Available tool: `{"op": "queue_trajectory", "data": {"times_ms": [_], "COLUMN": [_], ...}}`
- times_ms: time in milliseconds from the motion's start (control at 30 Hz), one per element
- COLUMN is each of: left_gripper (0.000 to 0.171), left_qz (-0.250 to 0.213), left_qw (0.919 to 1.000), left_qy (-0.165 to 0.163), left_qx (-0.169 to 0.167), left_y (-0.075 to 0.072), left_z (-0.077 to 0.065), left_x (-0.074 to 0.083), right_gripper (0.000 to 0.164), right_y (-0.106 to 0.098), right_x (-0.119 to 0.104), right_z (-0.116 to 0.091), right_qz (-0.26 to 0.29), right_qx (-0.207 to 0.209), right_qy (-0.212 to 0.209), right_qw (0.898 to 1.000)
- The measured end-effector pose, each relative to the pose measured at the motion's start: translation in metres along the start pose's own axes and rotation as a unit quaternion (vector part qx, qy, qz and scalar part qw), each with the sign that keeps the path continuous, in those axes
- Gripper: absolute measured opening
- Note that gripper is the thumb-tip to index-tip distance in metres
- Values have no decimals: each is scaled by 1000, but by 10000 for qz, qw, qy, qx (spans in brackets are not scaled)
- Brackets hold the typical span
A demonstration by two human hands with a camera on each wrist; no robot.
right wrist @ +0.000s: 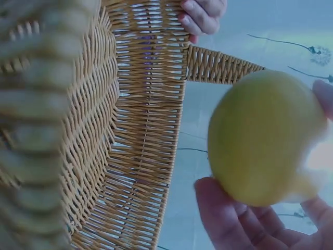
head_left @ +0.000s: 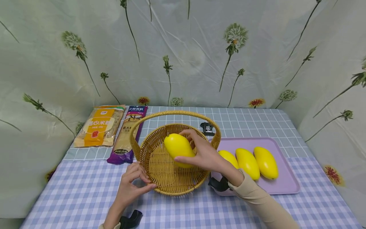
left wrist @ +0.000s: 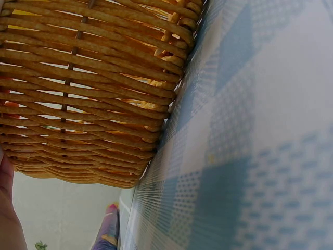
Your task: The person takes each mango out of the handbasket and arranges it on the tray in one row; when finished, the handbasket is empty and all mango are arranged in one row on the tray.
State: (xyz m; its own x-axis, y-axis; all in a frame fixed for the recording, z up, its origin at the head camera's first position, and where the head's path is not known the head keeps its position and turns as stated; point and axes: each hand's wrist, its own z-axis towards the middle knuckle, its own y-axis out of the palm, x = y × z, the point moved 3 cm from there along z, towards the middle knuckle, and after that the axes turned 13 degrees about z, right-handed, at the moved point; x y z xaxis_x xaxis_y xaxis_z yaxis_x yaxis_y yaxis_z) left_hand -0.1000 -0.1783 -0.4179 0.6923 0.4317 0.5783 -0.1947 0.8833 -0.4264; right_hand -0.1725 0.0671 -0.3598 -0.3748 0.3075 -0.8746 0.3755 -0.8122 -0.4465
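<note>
My right hand (head_left: pixel 204 152) holds a yellow mango (head_left: pixel 178 148) over the wicker basket (head_left: pixel 160 170), thumb on the near side and fingers around the far side. In the right wrist view the same mango (right wrist: pixel 265 138) is gripped between thumb and fingers, above the level of the basket rim (right wrist: pixel 174 135). My left hand (head_left: pixel 131 181) grips the basket's near left rim, with the thumb along it. Only part of the left hand (left wrist: pixel 9 208) shows in the left wrist view, beside the woven wall (left wrist: pixel 78 104). The basket's visible floor is bare.
Several more mangoes, one partly hidden by my right arm, lie on a purple tray (head_left: pixel 286 186) at the right. A bag of rice crackers (head_left: pixel 100 125) and a pasta packet (head_left: pixel 125 136) lie at the left. A small black packet (head_left: pixel 207 128) sits behind the basket's arched handle (head_left: pixel 174 113).
</note>
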Motion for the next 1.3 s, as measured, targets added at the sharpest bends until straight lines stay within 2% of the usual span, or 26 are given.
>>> {"op": "queue_trajectory", "data": {"times_ms": [267, 533, 767, 900, 1300], "left_gripper": [30, 29, 29, 28, 26], "left_qz": [6, -11, -22, -28, -13], "left_qw": [10000, 10000, 10000, 10000, 10000], "left_qy": [10, 69, 72, 57, 47], "left_qx": [-20, -6, 5, 9, 26], "left_y": [0, -1, 0, 0, 0], "left_z": [1, 1, 1, 1, 1], "left_x": [1, 1, 1, 0, 0], "right_gripper": [70, 72, 77, 76, 73], "right_y": [-7, -11, -24, -34, -73], "right_x": [-1, -1, 5, 9, 21], "right_z": [-24, -47, -65, -73, -100], "right_qz": [517, 843, 748, 869, 1271], "right_qx": [284, 570, 1164, 1492, 2572], "right_qy": [-110, -702, -1009, -1166, -814], "right_qw": [9982, 9923, 9852, 9781, 9545]}}
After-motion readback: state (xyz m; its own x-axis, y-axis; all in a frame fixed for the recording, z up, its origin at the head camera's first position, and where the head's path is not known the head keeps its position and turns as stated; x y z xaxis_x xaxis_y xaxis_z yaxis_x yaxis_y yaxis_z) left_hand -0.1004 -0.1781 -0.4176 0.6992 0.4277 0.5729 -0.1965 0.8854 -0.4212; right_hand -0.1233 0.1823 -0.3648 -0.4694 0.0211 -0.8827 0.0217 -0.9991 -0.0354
